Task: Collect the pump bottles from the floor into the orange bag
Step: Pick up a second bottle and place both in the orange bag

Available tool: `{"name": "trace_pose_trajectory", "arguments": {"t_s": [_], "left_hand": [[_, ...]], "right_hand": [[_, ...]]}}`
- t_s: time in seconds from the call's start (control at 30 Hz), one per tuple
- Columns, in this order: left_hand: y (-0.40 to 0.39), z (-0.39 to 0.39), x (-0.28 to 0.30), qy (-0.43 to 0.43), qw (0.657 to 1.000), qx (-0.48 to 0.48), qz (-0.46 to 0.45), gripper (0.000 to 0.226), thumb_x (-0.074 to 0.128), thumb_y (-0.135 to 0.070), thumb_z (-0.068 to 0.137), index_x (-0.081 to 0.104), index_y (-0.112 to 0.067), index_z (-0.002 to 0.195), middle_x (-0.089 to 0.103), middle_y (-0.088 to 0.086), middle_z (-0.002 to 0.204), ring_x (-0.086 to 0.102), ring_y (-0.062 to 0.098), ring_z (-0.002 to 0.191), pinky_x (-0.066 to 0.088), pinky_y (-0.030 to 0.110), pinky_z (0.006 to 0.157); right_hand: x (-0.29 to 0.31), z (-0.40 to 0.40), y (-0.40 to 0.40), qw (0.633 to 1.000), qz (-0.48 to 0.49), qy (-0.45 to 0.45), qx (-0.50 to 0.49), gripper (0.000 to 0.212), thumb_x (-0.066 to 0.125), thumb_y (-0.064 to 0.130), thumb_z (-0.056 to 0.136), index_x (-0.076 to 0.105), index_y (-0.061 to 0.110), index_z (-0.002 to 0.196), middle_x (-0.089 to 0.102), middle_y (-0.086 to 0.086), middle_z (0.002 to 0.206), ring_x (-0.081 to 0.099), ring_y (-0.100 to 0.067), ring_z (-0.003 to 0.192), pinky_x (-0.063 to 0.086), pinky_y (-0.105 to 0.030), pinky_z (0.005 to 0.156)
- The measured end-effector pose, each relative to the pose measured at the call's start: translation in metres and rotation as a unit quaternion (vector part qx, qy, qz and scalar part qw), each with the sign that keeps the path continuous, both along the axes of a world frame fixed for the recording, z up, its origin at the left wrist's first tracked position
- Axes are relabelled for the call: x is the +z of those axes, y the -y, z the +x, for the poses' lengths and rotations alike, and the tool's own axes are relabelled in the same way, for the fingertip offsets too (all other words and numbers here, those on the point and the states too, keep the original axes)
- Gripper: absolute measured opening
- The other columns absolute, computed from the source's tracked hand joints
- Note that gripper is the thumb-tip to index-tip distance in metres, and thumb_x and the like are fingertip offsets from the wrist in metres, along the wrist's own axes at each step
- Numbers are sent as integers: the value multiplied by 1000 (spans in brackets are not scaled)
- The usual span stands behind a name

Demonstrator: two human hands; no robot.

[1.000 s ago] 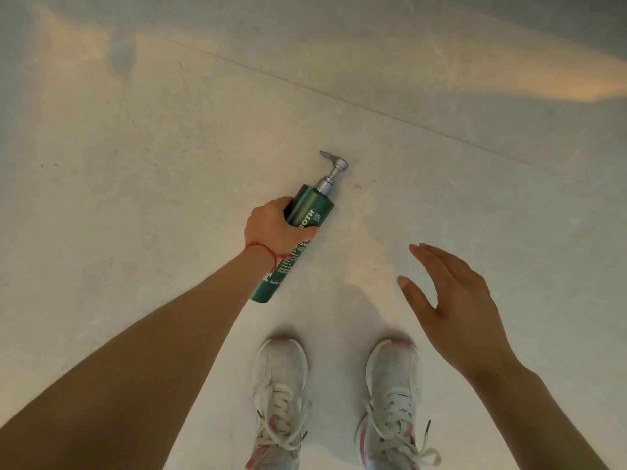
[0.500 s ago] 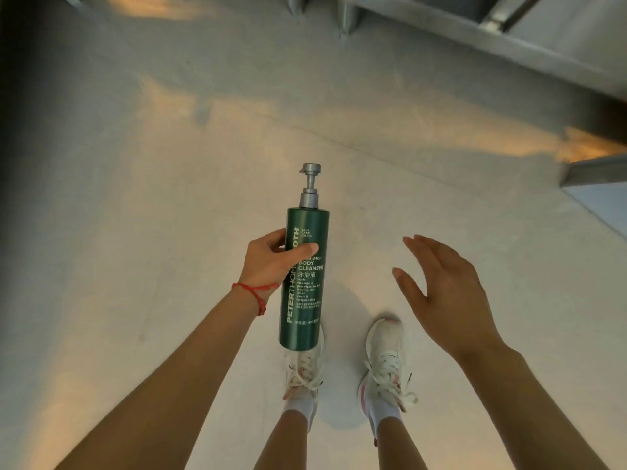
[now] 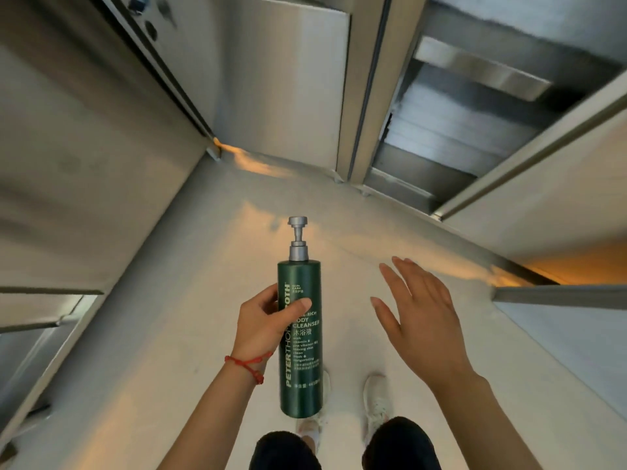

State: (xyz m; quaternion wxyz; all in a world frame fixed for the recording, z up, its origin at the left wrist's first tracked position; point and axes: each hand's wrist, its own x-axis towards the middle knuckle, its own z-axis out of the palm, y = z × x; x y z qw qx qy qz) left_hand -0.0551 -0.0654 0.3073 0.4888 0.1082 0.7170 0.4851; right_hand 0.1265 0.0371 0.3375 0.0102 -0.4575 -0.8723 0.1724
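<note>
One pale floor (image 3: 190,334) fills the middle of the head view, warm orange light patches on it. Steel cabinets (image 3: 285,83) line the far side, more metal units on the left (image 3: 68,198) and right (image 3: 543,205), edges blurred. Two bare forearms come up from the bottom. Dark green pump bottle (image 3: 300,368) is held upright in the air above the floor, centre frame, white label text reading BODY CLEANSER, grey pump head (image 3: 298,242) at the top. Left hand (image 3: 263,325) grips the bottle around its upper half, thumb across the front of the label, fingers wrapped behind. Red string bracelet (image 3: 249,364) on the left wrist. Right hand (image 3: 420,317) is released, fingers straight and together, palm toward the bottle, near it but apart, holding nothing. White sneakers (image 3: 375,401) on the floor below the bottle, partly hidden by it and by dark shorts (image 3: 400,446). Orange bag not in view.
</note>
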Motion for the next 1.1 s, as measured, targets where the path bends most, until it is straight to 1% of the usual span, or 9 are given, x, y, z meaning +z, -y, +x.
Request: {"name": "trace_pose_trajectory", "arguments": {"t_s": [0.1, 0.2, 0.37, 0.5, 0.63, 0.73, 0.83, 1.0, 1.1], "left_hand": [[8, -5, 41, -18, 999, 39, 10, 22, 73, -7, 69, 68, -25, 80, 73, -15, 67, 66, 1, 62, 48, 10, 51], [17, -5, 70, -29, 995, 93, 13, 19, 74, -11, 68, 68, -24, 81, 73, -14, 68, 67, 3, 62, 48, 10, 50], [29, 7, 103, -38, 978, 205, 9, 16, 74, -14, 69, 68, -24, 79, 73, -11, 67, 67, 5, 61, 49, 13, 49], [44, 28, 118, -34, 950, 311, 8, 15, 74, -16, 68, 68, -24, 79, 73, -6, 69, 67, 8, 62, 50, 17, 51], [69, 53, 127, -33, 923, 384, 13, 16, 74, -16, 68, 68, -25, 79, 73, -4, 76, 68, 10, 66, 50, 20, 55], [101, 71, 133, -31, 896, 442, 12, 15, 75, -15, 68, 69, -24, 79, 73, -2, 77, 68, 9, 65, 50, 17, 53], [145, 88, 138, -26, 862, 506, 5, 17, 75, -15, 68, 69, -23, 82, 73, 0, 79, 68, 9, 66, 50, 17, 53], [231, 122, 141, -24, 793, 609, -6, 17, 75, -18, 67, 69, -24, 82, 73, 0, 79, 68, 14, 69, 51, 24, 58], [286, 148, 141, -19, 747, 664, -7, 15, 75, -17, 67, 69, -25, 79, 74, -5, 70, 69, 11, 65, 51, 25, 57]], "right_hand": [[37, -10, -5, 999, 11, -22, 24, 43, 54, 32, 88, 54, 9, 124, 56, -17, 130, 52, -34, 120, 25, -46, 101], [65, -18, -15, 998, 16, -34, 53, 46, 48, 35, 87, 54, 9, 125, 56, -16, 129, 52, -33, 120, 32, -47, 102], [97, -28, -32, 987, 26, -57, 145, 41, 51, 33, 89, 55, 8, 121, 59, -17, 125, 55, -33, 116, 40, -48, 98], [120, -35, -38, 969, 37, -65, 236, 47, 38, 38, 88, 56, 9, 120, 61, -14, 122, 57, -30, 114, 43, -47, 95], [130, -44, -31, 946, 33, -72, 313, 41, 57, 30, 88, 54, 8, 122, 59, -16, 125, 55, -31, 116, 40, -47, 99], [136, -57, -8, 927, 11, -71, 368, 44, 61, 28, 85, 53, 9, 124, 56, -16, 128, 52, -31, 118, 38, -47, 100], [142, -73, 31, 903, -8, -74, 424, 44, 57, 31, 87, 52, 9, 124, 56, -15, 129, 52, -32, 118, 39, -46, 100], [146, -90, 116, 849, -28, -64, 524, 47, 49, 35, 86, 52, 9, 125, 55, -15, 130, 52, -31, 120, 37, -47, 101], [146, -93, 175, 814, -44, -55, 577, 45, 55, 32, 89, 50, 10, 128, 52, -14, 134, 48, -31, 124, 32, -44, 104]]}}
